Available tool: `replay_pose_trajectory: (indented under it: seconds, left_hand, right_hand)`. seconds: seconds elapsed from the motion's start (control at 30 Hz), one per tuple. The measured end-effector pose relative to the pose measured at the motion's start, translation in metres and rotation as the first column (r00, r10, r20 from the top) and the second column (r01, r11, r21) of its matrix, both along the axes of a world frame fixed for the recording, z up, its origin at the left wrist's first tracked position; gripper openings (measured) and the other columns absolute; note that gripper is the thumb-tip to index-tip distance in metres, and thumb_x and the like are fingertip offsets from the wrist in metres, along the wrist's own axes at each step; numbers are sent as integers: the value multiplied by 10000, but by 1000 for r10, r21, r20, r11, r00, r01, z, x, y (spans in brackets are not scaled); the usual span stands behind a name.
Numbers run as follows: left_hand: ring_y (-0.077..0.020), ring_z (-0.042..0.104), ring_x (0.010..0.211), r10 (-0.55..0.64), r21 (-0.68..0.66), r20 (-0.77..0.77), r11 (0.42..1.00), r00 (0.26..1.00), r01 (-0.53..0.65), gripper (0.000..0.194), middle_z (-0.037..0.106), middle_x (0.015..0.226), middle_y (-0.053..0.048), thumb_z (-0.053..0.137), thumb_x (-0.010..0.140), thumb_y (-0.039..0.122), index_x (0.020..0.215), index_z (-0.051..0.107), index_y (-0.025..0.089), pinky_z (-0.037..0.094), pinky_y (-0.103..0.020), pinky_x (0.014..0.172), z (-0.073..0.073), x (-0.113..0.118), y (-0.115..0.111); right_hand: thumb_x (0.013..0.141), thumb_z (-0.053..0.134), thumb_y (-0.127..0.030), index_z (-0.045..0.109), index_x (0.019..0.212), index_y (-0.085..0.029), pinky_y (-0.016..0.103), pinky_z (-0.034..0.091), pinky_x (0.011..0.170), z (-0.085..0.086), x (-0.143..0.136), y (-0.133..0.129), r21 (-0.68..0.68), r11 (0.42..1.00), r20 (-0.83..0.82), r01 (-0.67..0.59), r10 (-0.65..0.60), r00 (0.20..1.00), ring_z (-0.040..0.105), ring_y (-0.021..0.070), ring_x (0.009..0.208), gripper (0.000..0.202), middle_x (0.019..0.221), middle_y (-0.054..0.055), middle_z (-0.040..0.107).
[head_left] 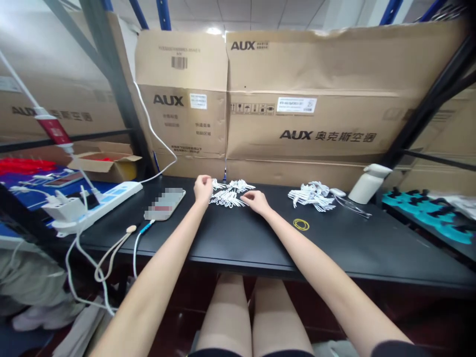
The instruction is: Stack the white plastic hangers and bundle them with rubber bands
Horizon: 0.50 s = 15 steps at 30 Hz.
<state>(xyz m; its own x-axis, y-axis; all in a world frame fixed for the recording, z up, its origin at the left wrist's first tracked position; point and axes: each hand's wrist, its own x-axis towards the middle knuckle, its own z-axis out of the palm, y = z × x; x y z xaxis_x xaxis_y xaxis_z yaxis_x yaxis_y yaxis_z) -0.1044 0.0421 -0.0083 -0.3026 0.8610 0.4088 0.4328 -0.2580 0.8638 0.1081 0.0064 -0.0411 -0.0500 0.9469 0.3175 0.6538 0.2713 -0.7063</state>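
Note:
A loose pile of thin white cords (227, 198) lies on the black table (238, 238) between my hands. At its left edge, my left hand (203, 188) is closed, fingers curled, with cord ends against the fingertips. Low over the table, my right hand (257, 202) pinches the right end of the pile, thumb and finger together on a white cord. Which strands each hand grips is too small to make out. Further right rests a second bunch of white cords (312, 196), and in front of it are yellow rubber bands (301, 224).
To the left are a phone (164, 204) with a charging cable and a white power strip (98, 207). A white bottle (369, 183) stands at right, near glasses (353, 206) and a rack of teal parts (427, 213). Large cardboard sheets (297, 119) wall off the back.

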Motion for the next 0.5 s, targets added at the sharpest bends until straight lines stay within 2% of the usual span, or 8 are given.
replay_pose_trajectory:
  seconds: [0.1, 0.2, 0.3, 0.4, 0.47, 0.5]
  left_hand:
    - [-217, 650, 907, -213, -81, -67, 975, 975, 207, 138, 699, 874, -65, 603, 711, 249, 817, 647, 172, 469, -356, 896, -10, 0, -1]
    - [-207, 653, 950, -361, -110, -81, 930, 929, 351, 213, 712, 951, -78, 611, 711, 267, 884, 673, 159, 474, -337, 911, -19, 3, -4]
    - [-209, 644, 1001, -416, -115, -69, 906, 907, 406, 292, 696, 1073, -98, 533, 761, 257, 998, 664, 149, 478, -354, 924, -22, 3, -4]
    - [-223, 623, 1060, -432, -101, -92, 900, 897, 423, 341, 674, 1144, -98, 486, 781, 229, 1070, 651, 152, 458, -393, 964, -22, 0, -8]
    - [-235, 581, 1133, -435, -45, -205, 899, 876, 436, 325, 658, 1178, -95, 515, 787, 248, 1060, 666, 156, 402, -402, 1033, -22, -1, -14]
    - [-243, 560, 1161, -422, 6, -334, 893, 843, 450, 320, 653, 1191, -95, 525, 804, 284, 1058, 675, 160, 375, -410, 1059, -23, -1, -17]
  right_hand:
    - [774, 650, -372, 727, 804, -192, 294, 492, 789, -2, -8, -1, 29, 997, 88, -71, 69, 994, 650, 188, 798, 198, 842, 34, 722]
    - [806, 610, -256, 731, 890, -172, 271, 482, 790, -6, -17, 0, 92, 984, 142, -155, 141, 980, 650, 175, 813, 169, 917, 50, 726]
    - [813, 575, -162, 724, 940, -161, 252, 473, 820, -9, -23, -1, 112, 978, 128, -175, 161, 979, 651, 162, 855, 195, 984, 52, 722]
    - [818, 562, -138, 726, 927, -159, 241, 474, 812, -8, -25, -2, 118, 977, 113, -180, 167, 980, 654, 152, 834, 199, 977, 50, 729]
    - [813, 569, -137, 730, 890, -154, 233, 476, 781, -6, -26, -4, 118, 978, 103, -173, 161, 982, 654, 147, 791, 179, 928, 49, 736]
    - [809, 577, -143, 730, 866, -150, 231, 476, 763, -5, -25, -5, 118, 979, 99, -165, 154, 983, 652, 146, 767, 164, 894, 49, 737]
